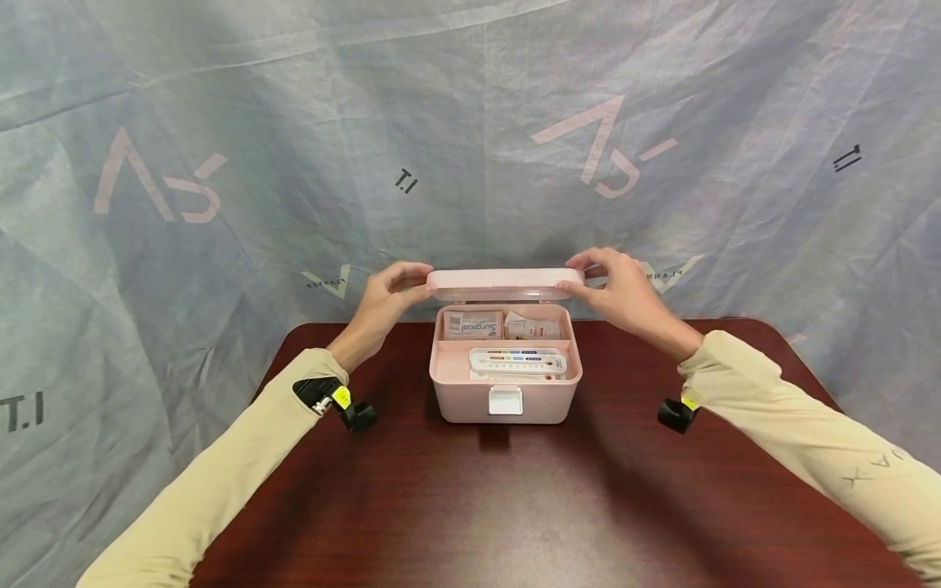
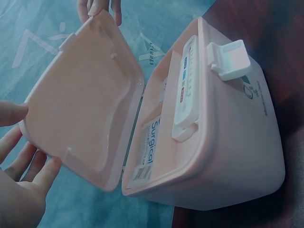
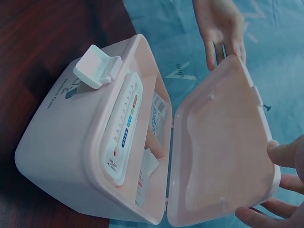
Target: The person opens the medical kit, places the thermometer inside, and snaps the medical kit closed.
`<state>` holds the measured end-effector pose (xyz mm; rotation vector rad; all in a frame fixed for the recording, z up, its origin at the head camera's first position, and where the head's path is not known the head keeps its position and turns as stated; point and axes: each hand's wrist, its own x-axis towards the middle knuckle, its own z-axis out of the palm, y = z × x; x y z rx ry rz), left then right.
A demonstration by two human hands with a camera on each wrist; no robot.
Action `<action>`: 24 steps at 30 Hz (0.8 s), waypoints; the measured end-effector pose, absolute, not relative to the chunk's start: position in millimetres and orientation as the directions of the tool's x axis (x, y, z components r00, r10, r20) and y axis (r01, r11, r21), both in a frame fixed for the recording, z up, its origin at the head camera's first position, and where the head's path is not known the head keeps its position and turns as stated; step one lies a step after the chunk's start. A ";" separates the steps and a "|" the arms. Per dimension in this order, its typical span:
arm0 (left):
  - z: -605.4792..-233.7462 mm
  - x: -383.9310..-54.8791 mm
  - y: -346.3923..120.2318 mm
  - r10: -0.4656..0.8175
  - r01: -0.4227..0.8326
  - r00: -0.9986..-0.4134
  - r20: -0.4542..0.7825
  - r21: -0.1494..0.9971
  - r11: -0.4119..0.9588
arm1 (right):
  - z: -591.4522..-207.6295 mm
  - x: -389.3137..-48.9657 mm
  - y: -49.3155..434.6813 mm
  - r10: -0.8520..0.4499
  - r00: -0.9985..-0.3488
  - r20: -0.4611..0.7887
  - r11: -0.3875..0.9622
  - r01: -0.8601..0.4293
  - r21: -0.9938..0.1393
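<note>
A pink medicine box stands on the table with its hinged lid raised. My left hand pinches the lid's left corner, thumb on one face and fingers on the other. At the opposite corner, my right hand holds the lid the same way. White thermometers with coloured marks lie in the front compartment. Behind a divider sit a packet printed "Surgical" and, to its right, some white packets. The white front latch is flipped up in the right wrist view.
The dark red-brown wooden table reaches back to a grey printed cloth hanging close behind the box. Black wrist cameras stick out from both sleeves over the tabletop.
</note>
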<state>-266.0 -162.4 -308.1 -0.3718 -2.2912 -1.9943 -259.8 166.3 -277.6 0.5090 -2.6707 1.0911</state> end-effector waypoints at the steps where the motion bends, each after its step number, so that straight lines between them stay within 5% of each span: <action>1: -308.5 -265.7 -162.4 0.130 0.235 -0.967 0.219 0.964 0.124 | -277.9 -259.1 166.5 -0.234 -0.918 0.321 0.666 -0.392 -0.635; 24: -315.1 -255.4 -168.7 0.155 0.275 -0.956 0.250 0.946 0.171 | -284.7 -250.9 163.7 -0.246 -0.902 0.354 0.649 -0.425 -0.631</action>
